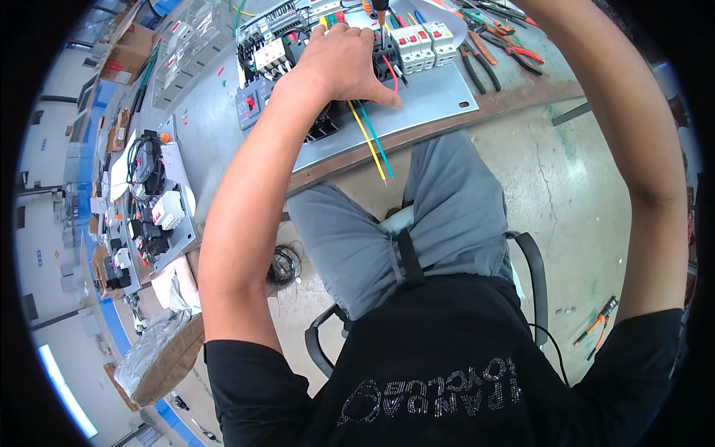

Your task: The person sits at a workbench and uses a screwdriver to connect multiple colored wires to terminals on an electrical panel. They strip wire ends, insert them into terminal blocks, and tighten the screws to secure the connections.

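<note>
My left hand (339, 63) lies over the dark electrical parts in the middle of a grey mounting plate (436, 103). Its thumb is spread toward me beside a red wire (390, 72); the fingertips are partly hidden. Just past it, a screwdriver (382, 16) stands upright with its tip among the parts. My right forearm runs out at the top edge, so that hand is unseen. White circuit breakers (423, 47) with red switches sit right of the screwdriver. A yellow wire (366, 141) and a green wire (375, 140) hang over the table's front edge.
Several pliers (514, 52) lie at the table's right. Leftward are a row of grey-white switch housings (186, 56) and another plate with black parts and cables (145, 171). Below are a chair armrest (532, 276), a cable coil (284, 266) and an orange-handled tool (593, 330) on the floor.
</note>
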A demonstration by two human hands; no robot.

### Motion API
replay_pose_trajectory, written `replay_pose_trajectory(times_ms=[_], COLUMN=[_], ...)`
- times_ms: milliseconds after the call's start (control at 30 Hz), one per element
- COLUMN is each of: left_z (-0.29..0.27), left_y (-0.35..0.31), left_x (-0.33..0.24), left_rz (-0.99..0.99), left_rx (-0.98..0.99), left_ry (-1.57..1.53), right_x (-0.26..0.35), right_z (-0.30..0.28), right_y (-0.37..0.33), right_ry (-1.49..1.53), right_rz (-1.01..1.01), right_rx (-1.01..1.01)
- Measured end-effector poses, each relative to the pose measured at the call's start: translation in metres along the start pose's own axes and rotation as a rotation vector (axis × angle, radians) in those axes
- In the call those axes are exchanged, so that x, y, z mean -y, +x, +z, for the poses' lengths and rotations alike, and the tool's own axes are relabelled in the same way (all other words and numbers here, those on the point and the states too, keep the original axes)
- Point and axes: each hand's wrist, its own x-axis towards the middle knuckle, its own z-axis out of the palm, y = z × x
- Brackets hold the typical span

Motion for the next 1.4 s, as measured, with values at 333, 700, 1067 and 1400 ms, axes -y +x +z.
replay_pose_trajectory(times_ms=[333,700,1067,1400], left_z=[0.002,0.002,0.006,0.005], left_y=[0.001,0.001,0.003,0.002], left_x=[0.001,0.002,0.002,0.000], left_rz=[-0.003,0.024,0.001,0.011], left_rx=[-0.030,-0.066,-0.047,-0.059], left_ry=[-0.005,-0.009,-0.009,-0.019], right_x=[-0.004,0.006,-0.003,0.000], right_z=[0.017,0.014,0.014,0.017], right_y=[0.011,0.011,0.003,0.010], right_ry=[-0.050,-0.052,-0.022,0.040], right_rz=[0.031,0.053,0.095,0.111], right_rx=[-0.125,-0.057,-0.109,-0.119])
